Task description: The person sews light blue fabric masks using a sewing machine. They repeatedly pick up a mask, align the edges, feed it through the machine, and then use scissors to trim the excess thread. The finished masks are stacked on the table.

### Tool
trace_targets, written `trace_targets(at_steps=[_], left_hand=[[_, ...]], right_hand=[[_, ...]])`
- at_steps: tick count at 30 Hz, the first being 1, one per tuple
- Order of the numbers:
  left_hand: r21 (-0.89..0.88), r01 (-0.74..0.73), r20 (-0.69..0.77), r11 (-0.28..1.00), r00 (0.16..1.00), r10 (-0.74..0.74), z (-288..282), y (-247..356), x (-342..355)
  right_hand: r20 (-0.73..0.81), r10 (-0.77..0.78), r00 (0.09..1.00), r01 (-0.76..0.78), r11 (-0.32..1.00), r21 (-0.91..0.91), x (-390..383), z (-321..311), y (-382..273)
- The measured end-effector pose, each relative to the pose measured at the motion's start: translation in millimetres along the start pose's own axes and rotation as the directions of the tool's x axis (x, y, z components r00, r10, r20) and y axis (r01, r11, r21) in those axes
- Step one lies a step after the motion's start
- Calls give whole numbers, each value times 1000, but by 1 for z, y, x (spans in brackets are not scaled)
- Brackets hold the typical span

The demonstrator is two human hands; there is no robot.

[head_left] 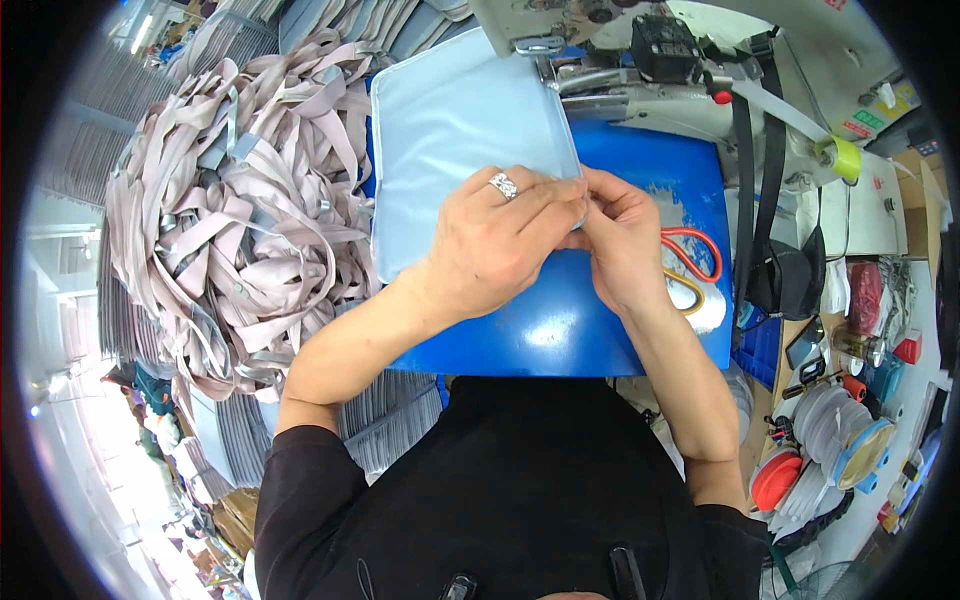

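A pale blue fabric panel with a bound edge lies on the blue sewing table, its far right edge under the sewing machine's presser foot. My left hand, wearing a ring, bends over the panel's near right corner with its fingers pinched on the edge. From the right, my right hand meets it and pinches the same corner between thumb and fingers. The fingertips touch and hide the corner itself. Close to my right wrist lie scissors with orange and yellow handles.
Left of the table rises a tangled heap of pale pink straps. Stacks of grey-blue panels stand near and beyond it. The machine's body fills the far right. Thread spools and small tools crowd the right side.
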State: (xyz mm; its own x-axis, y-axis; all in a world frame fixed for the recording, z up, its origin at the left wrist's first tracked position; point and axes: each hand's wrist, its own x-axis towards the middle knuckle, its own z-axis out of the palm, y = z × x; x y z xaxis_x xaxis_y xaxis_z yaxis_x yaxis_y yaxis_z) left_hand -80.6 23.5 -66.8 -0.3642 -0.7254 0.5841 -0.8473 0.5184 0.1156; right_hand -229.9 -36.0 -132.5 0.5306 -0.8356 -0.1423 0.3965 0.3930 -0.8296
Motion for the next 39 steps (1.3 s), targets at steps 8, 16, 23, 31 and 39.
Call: trace_targets(at_steps=[8,16,23,31,39], left_hand=[[67,-4,108,998,994,-3,3,-54,25],[234,62,145,970,985,-98,-15,-70,22],[498,-73,425,864,889,-170,-69,-74,-3],[442,-412,646,797,763,36,-97,-77,33],[375,-425,709,824,704,40,-103,-68,62]], right_hand=[[-62,-25,998,30,997,77,55,13,-1],[-304,23,952,-6,998,56,66,35,-13],[-385,-204,900,108,960,-257,76,46,8],[-166,-117,979,44,921,-387,48,17,-15],[-153,67,986,-81,993,-85,44,21,-21]])
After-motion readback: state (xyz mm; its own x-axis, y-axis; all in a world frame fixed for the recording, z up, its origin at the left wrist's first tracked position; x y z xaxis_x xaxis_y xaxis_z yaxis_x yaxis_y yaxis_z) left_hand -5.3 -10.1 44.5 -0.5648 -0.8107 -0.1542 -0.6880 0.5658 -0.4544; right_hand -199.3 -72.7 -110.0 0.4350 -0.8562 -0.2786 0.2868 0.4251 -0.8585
